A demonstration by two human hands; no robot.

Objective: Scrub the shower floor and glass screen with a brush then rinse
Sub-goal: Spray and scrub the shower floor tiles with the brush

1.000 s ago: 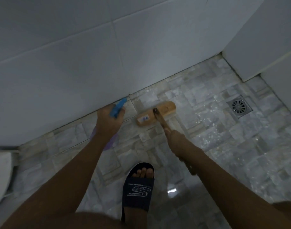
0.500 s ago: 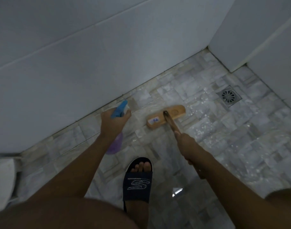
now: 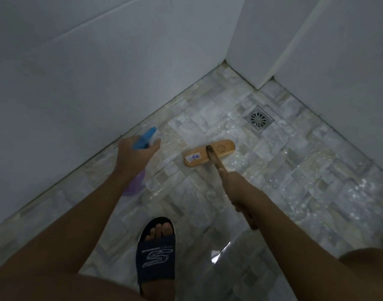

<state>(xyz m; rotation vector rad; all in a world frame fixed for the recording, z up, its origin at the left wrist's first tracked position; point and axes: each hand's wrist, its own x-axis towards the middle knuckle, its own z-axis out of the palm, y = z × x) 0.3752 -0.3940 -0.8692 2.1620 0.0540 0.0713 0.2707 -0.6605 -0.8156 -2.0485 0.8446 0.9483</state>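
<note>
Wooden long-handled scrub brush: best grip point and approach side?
Grip the wooden handle, not the flat wooden brush head. The handle slants up from the head's middle toward the person, so come from above on the near side and wrap fingers round it, as the right hand does.

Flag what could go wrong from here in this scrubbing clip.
The tiled floor glistens wet near the sandal, so a slip seems possible. The right hand alone grips the long brush, which might skid sideways. The left hand holds the spray bottle, leaving no free hand to catch a fall.
</note>
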